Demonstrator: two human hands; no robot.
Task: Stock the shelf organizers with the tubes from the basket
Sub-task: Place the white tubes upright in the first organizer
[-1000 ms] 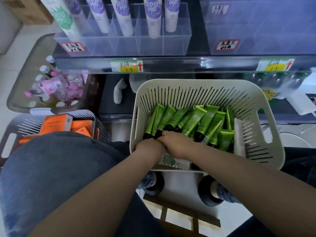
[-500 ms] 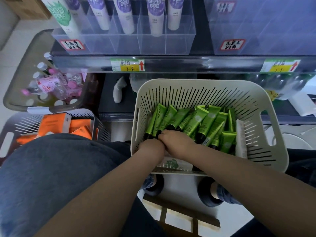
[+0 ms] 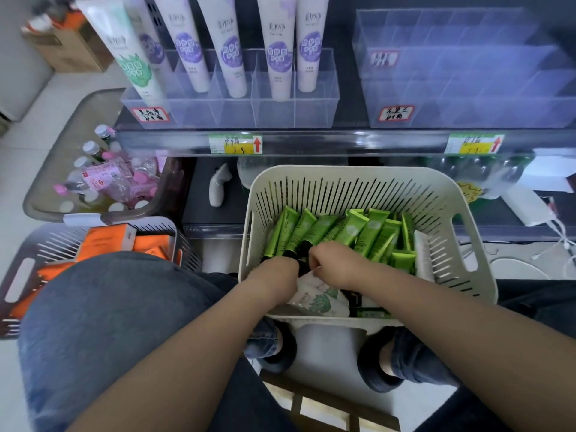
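Gathering tubes point(image 3: 371, 227) in the basket point(image 3: 461, 194), my right hand point(image 3: 335, 260) pinched their caps; the left hand point(image 3: 276, 271) hid its grip. Next, I judged, they needed lifting to the organizer point(image 3: 467, 98).

The basket point(image 3: 452, 198) is smooth, matt cream plastic. The green tubes point(image 3: 372, 227) in it are soft plastic with a slight sheen. The shelf organizers point(image 3: 314, 110) are clear, glossy hard plastic. The white tubes point(image 3: 280, 57) look satin-smooth. The orange cartons point(image 3: 106, 241) look like matt paperboard, and the trousers point(image 3: 93, 307) are denim cloth.

Green tubes point(image 3: 371, 229), slotted cream basket point(image 3: 352, 185)
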